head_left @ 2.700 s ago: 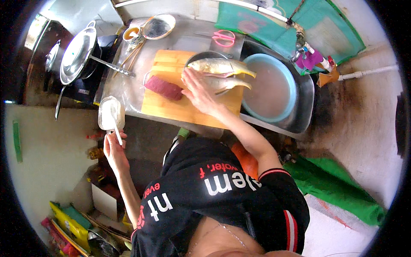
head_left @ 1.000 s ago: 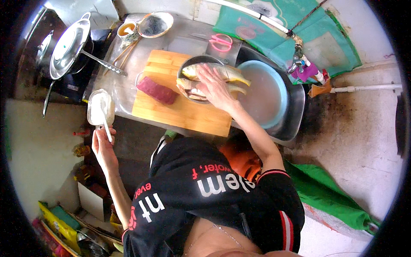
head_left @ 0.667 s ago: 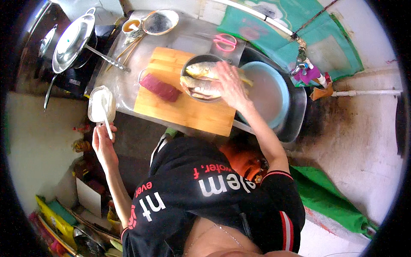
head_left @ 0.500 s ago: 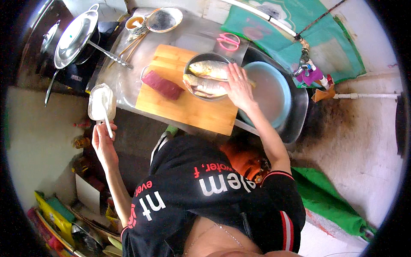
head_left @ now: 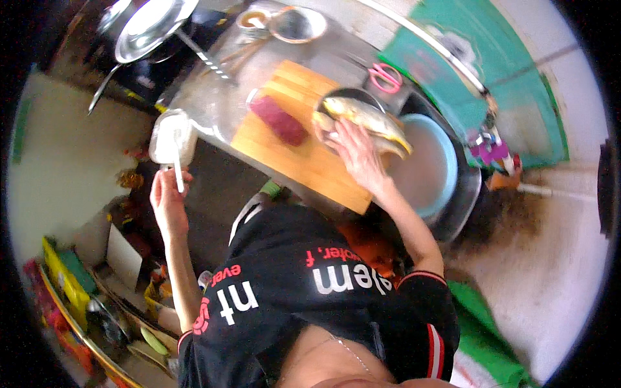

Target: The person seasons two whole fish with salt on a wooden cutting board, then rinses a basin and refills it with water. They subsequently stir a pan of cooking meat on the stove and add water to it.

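Observation:
Low at the left, my left hand (head_left: pixel 169 202) grips a clear plastic tub (head_left: pixel 160 139) by its near end. White contents fill the tub, and a white spoon (head_left: pixel 179 169) slants out over my fingers. My right hand (head_left: pixel 359 158) lies with fingers stretched on the nearer fish (head_left: pixel 321 123), covering most of it. Beyond my fingers the farther yellowish-silver fish (head_left: pixel 365 116) shows, its tail sticking out past the rim. Both fish rest in a round metal bowl (head_left: pixel 317 108) on a wooden cutting board (head_left: pixel 278 165). A dark red block of meat (head_left: pixel 279 121) lies left of the bowl.
Right of the board, a light blue basin (head_left: pixel 447 145) of cloudy water sits in the sink (head_left: pixel 471 187). Pink-handled scissors (head_left: pixel 386 77) lie behind the bowl. Farther left are a small cup (head_left: pixel 253 19), a bowl (head_left: pixel 297 24) and a metal pan (head_left: pixel 152 29) on the stove.
My right hand has moved from the fishes' tail end onto the nearer fish, uncovering the farther one's tail. The view has swung, shifting the counter rightward. My left hand still holds the tub.

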Available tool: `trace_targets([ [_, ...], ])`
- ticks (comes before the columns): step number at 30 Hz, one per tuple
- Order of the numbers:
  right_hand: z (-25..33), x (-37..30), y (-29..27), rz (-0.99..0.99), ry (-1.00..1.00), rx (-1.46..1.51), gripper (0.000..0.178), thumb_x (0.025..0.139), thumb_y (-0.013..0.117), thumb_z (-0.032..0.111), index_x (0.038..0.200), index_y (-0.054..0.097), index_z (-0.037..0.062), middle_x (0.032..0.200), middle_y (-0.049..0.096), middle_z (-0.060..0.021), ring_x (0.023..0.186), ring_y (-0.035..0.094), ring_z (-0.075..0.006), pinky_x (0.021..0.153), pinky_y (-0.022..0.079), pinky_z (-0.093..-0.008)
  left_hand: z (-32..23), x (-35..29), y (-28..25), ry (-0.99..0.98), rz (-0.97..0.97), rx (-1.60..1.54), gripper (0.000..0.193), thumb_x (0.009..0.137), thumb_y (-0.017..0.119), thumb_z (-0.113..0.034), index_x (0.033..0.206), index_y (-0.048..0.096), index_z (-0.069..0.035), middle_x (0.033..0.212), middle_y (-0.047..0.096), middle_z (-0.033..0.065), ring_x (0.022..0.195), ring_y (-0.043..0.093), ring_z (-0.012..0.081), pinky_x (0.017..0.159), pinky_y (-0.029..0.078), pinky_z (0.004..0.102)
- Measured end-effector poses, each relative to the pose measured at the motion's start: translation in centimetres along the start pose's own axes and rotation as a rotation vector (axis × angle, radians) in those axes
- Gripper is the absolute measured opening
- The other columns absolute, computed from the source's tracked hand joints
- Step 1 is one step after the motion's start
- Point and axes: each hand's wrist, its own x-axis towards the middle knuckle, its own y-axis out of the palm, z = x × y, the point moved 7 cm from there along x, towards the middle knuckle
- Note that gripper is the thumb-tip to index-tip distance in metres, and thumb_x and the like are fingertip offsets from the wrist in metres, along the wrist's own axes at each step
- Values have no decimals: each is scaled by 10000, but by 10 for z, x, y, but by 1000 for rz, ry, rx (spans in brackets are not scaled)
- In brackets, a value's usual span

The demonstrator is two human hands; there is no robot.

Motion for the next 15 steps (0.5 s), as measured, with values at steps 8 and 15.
trace_targets([
  [8,-27,-32,5,25,185,10,354,853,493,79,1183,510,-50,1294,464,-196,1208,428,-338,1033,305,-442,18,11,-40,-39,-135,-152,248,951,444,-269,904,556,-53,782,575,37,686,530,96,549,370,214],
  [15,-41,-30,25,3,296,-24,398,876,454,59,1255,438,-61,1325,406,-244,1252,367,-360,1062,257,-426,-60,50,-178,-6,-295,-299,337,955,428,-322,1129,492,-41,869,606,77,712,561,109,558,420,215],
])
